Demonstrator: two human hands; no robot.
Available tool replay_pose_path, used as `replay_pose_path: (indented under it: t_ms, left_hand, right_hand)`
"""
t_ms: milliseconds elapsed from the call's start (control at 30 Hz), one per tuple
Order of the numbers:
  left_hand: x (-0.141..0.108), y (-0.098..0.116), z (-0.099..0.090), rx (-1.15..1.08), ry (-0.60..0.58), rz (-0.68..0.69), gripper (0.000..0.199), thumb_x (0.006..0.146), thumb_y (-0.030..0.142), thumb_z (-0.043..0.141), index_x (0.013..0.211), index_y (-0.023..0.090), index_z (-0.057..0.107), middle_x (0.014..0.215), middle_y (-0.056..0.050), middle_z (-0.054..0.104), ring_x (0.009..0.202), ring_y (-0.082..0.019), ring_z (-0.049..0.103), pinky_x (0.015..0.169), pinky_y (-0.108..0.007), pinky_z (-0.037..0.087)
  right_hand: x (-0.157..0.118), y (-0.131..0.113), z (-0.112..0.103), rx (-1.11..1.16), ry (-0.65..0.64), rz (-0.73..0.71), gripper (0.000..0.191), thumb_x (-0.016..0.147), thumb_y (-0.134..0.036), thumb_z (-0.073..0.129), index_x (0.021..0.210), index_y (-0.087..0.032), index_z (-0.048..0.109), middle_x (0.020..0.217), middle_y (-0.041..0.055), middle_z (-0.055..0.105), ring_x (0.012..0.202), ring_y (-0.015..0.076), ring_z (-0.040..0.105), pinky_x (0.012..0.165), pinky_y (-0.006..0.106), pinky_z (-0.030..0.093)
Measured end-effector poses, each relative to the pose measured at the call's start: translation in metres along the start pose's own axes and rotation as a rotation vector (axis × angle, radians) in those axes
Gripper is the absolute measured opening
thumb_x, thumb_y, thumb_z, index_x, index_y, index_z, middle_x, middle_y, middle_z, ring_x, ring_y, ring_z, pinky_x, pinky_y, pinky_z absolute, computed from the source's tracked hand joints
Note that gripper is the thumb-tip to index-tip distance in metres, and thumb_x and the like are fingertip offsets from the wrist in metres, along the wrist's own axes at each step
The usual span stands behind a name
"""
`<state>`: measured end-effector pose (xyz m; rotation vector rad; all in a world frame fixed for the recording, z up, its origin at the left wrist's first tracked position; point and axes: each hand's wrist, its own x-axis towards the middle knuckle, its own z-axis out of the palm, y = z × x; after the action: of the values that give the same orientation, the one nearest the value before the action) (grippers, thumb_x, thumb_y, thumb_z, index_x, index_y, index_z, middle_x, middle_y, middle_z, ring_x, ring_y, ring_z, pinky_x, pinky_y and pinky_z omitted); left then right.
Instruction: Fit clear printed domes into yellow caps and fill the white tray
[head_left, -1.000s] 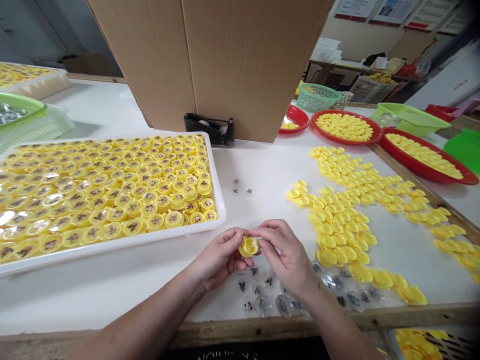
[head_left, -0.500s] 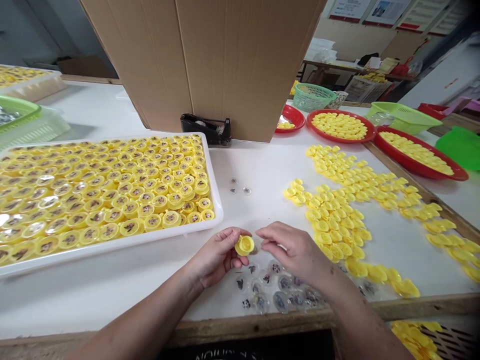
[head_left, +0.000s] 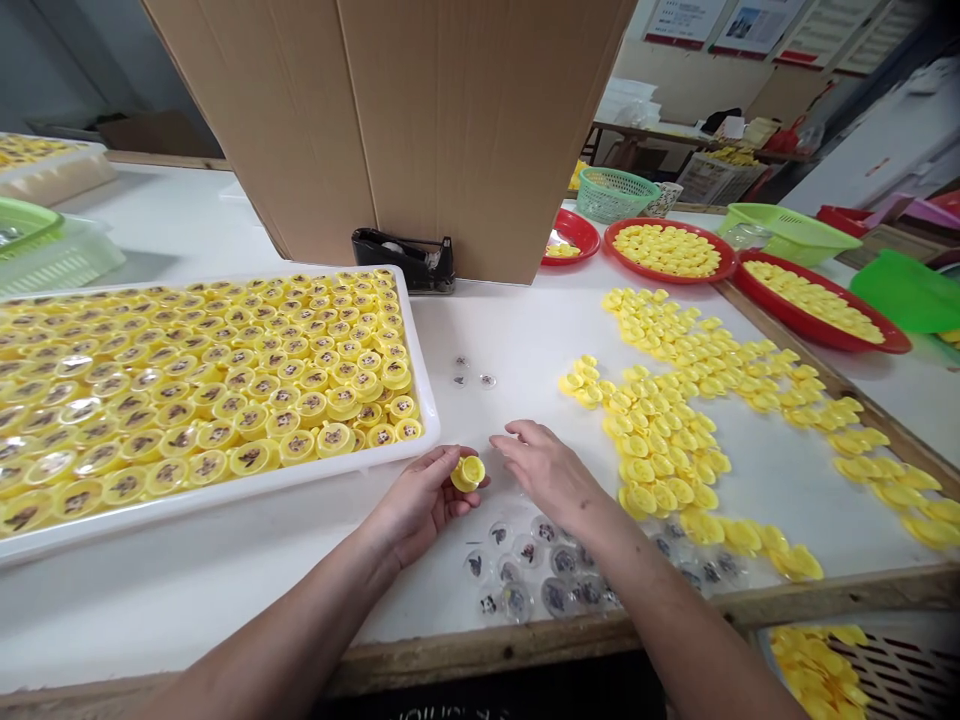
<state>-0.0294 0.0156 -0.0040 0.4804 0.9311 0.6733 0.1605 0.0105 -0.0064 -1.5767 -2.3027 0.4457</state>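
Just right of the white tray (head_left: 430,410), the left hand (head_left: 420,500) pinches one glossy, round-flanged yellow piece (head_left: 469,473); farther right, the right hand's (head_left: 551,470) fingers spread loosely, empty. Right of the tray too: three transparent discs (head_left: 487,381) (dark-printed rounds), three red plates (head_left: 896,340).

Bare left hand (head_left: 416,510): palm turned inward, thumb uppermost, fingers curled in pinch. Bare right hand (head_left: 555,480): near left, apart, back upward, fingers loosely bent, pointing leftward. Bare left forearm (head_left: 322,590), bare right forearm (head_left: 664,580) converge from below.
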Motion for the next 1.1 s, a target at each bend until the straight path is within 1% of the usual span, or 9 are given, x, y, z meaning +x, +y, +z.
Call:
replay_pose_path:
  t_ms: [133, 233, 300, 467, 533, 633, 833, 933, 1100]
  left_hand:
    - [0.0, 0.0, 0.0, -0.003, -0.004, -0.009, 0.022, 0.088, 0.03, 0.049, 0.101, 0.013, 0.053, 0.081, -0.012, 0.066, 0.056, -0.01, 0.06, 0.05, -0.016, 0.044]
    - [0.0, 0.0, 0.0, -0.019, -0.02, 0.003, 0.021, 0.088, 0.03, 0.048, 0.1, 0.013, 0.054, 0.08, -0.012, 0.066, 0.056, -0.01, 0.059, 0.049, -0.016, 0.044]
    - [-0.001, 0.0, 0.0, -0.03, -0.03, 0.013, 0.022, 0.088, 0.031, 0.048, 0.1, 0.013, 0.054, 0.08, -0.012, 0.066, 0.056, -0.01, 0.059, 0.05, -0.017, 0.044]
    - [-0.004, -0.004, 0.002, -0.066, -0.12, 0.006, 0.022, 0.088, 0.031, 0.049, 0.101, 0.014, 0.056, 0.083, -0.01, 0.064, 0.059, -0.011, 0.061, 0.051, -0.017, 0.045]
    - [-0.006, -0.006, 0.002, -0.075, -0.175, -0.003, 0.023, 0.088, 0.032, 0.05, 0.099, 0.014, 0.058, 0.083, -0.009, 0.063, 0.059, -0.01, 0.061, 0.051, -0.017, 0.045]
    - [-0.007, -0.008, 0.002, -0.096, -0.228, 0.006, 0.025, 0.087, 0.033, 0.053, 0.099, 0.012, 0.06, 0.08, -0.008, 0.062, 0.059, -0.009, 0.061, 0.051, -0.015, 0.046]
    - [-0.006, -0.008, 0.0, -0.141, -0.228, 0.03, 0.021, 0.085, 0.026, 0.056, 0.1, 0.011, 0.061, 0.081, -0.009, 0.064, 0.061, -0.01, 0.063, 0.053, -0.016, 0.05]
    - [-0.006, -0.008, 0.0, -0.143, -0.249, 0.013, 0.02, 0.087, 0.027, 0.053, 0.097, 0.011, 0.06, 0.08, -0.009, 0.065, 0.06, -0.01, 0.063, 0.052, -0.014, 0.05]
    - [-0.007, -0.009, 0.001, -0.142, -0.248, -0.009, 0.018, 0.087, 0.027, 0.052, 0.094, 0.011, 0.059, 0.079, -0.008, 0.064, 0.058, -0.01, 0.063, 0.05, -0.014, 0.05]
  right_hand:
    - [0.014, 0.007, 0.01, 0.047, 0.004, 0.041, 0.023, 0.081, -0.002, 0.046, 0.076, -0.017, 0.062, 0.082, 0.0077, 0.058, 0.085, 0.0211, 0.053, 0.076, 0.034, 0.046]
    - [0.014, 0.009, 0.007, 0.15, 0.023, 0.104, 0.02, 0.084, -0.007, 0.045, 0.085, -0.016, 0.063, 0.084, 0.008, 0.062, 0.081, 0.0194, 0.056, 0.075, 0.034, 0.047]
    - [0.01, 0.006, 0.0, 0.247, 0.009, 0.146, 0.02, 0.089, -0.016, 0.042, 0.095, -0.016, 0.061, 0.082, 0.0061, 0.064, 0.071, 0.0158, 0.059, 0.067, 0.03, 0.05]
    - [-0.003, -0.013, -0.017, 1.002, -0.083, 0.342, 0.023, 0.089, -0.032, 0.049, 0.101, -0.017, 0.06, 0.068, 0.0001, 0.06, 0.059, 0.0116, 0.059, 0.051, 0.023, 0.048]
    - [-0.005, -0.019, -0.019, 1.153, -0.129, 0.369, 0.022, 0.086, -0.032, 0.054, 0.1, -0.018, 0.062, 0.064, -0.0015, 0.058, 0.057, 0.0107, 0.057, 0.049, 0.022, 0.046]
    - [-0.005, -0.024, -0.019, 1.133, -0.159, 0.385, 0.024, 0.086, -0.033, 0.054, 0.103, -0.018, 0.063, 0.059, -0.0028, 0.057, 0.053, 0.0101, 0.055, 0.047, 0.021, 0.045]
    - [-0.006, -0.032, -0.018, 0.987, -0.04, 0.302, 0.018, 0.083, -0.027, 0.057, 0.098, -0.021, 0.066, 0.089, 0.0017, 0.057, 0.057, 0.0083, 0.057, 0.05, 0.024, 0.049]
    - [-0.01, -0.037, -0.023, 0.881, 0.002, 0.256, 0.02, 0.085, -0.023, 0.053, 0.098, -0.022, 0.067, 0.089, 0.0022, 0.058, 0.059, 0.0089, 0.057, 0.056, 0.026, 0.052]
    - [-0.014, -0.042, -0.039, 0.676, -0.112, 0.114, 0.038, 0.082, -0.013, 0.051, 0.115, -0.028, 0.061, 0.095, 0.0032, 0.059, 0.074, 0.0126, 0.06, 0.064, 0.026, 0.053]
